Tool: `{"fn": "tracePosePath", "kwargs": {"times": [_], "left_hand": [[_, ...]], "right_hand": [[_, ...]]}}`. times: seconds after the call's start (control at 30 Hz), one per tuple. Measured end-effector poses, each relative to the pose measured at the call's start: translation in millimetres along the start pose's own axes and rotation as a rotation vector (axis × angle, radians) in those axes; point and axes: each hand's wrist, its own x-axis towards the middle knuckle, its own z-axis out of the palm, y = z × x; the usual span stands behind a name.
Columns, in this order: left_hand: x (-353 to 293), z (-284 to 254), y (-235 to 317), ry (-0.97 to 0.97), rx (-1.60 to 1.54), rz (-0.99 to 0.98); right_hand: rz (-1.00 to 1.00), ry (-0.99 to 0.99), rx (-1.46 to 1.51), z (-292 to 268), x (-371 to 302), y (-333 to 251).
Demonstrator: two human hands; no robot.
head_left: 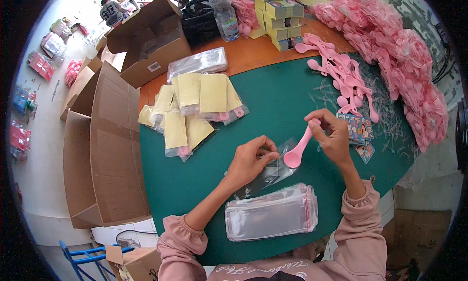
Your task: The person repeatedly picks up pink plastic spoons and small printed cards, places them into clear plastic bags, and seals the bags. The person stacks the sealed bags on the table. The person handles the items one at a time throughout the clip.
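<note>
My right hand (333, 136) grips a pink plastic spoon (294, 158) by its handle end, the bowl pointing down and to the left. The bowl overlaps a clear plastic bag (263, 177); I cannot tell whether it is inside. My left hand (252, 160) pinches the edge of that bag between thumb and fingers. Nearer to me, a stack of clear bags (270, 215) with a red strip lies on the green table mat (195, 193). Beside my right hand are small printed cards (360, 127).
Packed bags with cream cards (213, 93) lie at left, near open cardboard boxes (109, 149). Loose pink spoons (347, 81) and a long heap of wrapped pink spoons (397, 47) fill the right. Card stacks (283, 25) and a water bottle (225, 17) stand behind.
</note>
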Motion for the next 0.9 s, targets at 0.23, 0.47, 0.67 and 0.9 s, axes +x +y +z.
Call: {"fn": "tracePosePath", "kwargs": {"times": [0.23,0.47,0.67,0.9], "left_hand": [[5.1,-8.6,-1.6,0.183,-0.136,0.195],[5.6,-13.7,-3.5,0.043,-0.417,-0.118],[5.5,-15.2,-1.8,-0.007,-0.411,-0.173],[4.2,-8.4,-0.8,-0.056,-0.452,-0.135]], "right_hand": [[-0.121,0.021,-0.348,-1.6,2.4,-5.4],[-0.009,0.257,-0.028,-1.4,2.3,-1.0],[-0.034,0.228,0.052,3.9,-1.4,-4.9],[0.028,0.074,0.015,13.0,-6.3,-8.3]]}}
